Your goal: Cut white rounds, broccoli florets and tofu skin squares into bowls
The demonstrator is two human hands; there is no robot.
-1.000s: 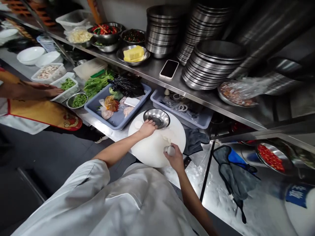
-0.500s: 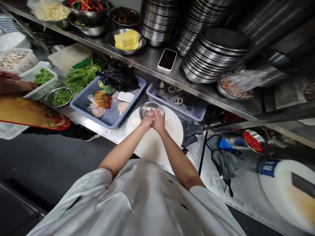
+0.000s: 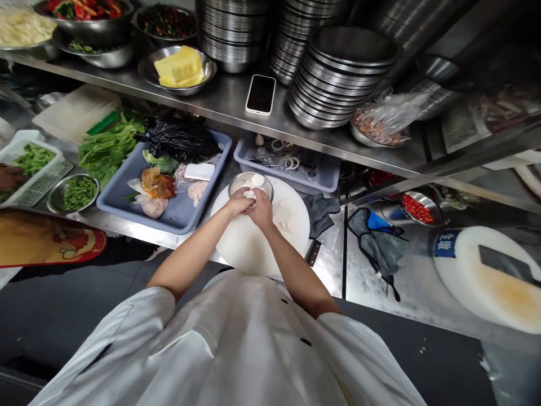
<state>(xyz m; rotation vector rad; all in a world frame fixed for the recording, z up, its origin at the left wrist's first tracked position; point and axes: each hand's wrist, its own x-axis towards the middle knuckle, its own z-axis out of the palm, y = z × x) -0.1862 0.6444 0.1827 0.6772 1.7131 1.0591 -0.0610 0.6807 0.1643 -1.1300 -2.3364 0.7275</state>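
Both left hand [image 3: 238, 203] and right hand [image 3: 261, 211], fingers curled, grip white pieces [image 3: 250, 194] over a metal bowl [image 3: 237, 182].

Steel shelf [image 3: 230, 102] spans far side, left to right, above steel counter [image 3: 331, 272]; dark seam [image 3: 345, 254] splits counter on right. Dark grey floor [image 3: 97, 316] near left and right, white specks [image 3: 422, 345] right. Far right dim; counter glossy.

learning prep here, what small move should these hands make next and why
Perhaps ease the white piece showing between the left hand and right hand into the bowl: both hands meet over its near side, and a round white piece already lies inside.
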